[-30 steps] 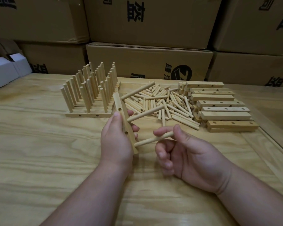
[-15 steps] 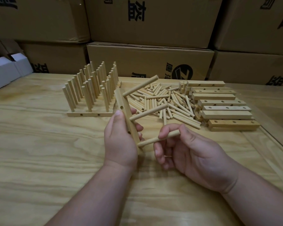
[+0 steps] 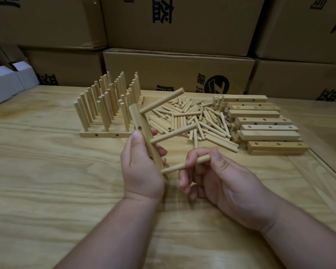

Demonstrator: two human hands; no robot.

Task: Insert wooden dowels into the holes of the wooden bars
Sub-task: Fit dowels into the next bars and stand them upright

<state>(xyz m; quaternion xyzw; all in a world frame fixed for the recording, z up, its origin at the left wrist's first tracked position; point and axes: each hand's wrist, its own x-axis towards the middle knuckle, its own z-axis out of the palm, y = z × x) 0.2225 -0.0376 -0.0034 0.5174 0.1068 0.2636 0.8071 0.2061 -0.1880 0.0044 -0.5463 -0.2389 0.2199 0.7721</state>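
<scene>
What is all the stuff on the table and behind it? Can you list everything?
held bar: one, pale wood, in the left hand, two dowels already in it
third dowel: one, pale, at the bar's near end
loose dowels: a pile, pale, table middle
empty bars: a stack, pale, right
finished bars: a cluster with upright dowels, left
table: one, light wood
cardboard boxes: several, brown, behind
white boxes: far left
left hand: grips the bar
right hand: pinches the third dowel
</scene>
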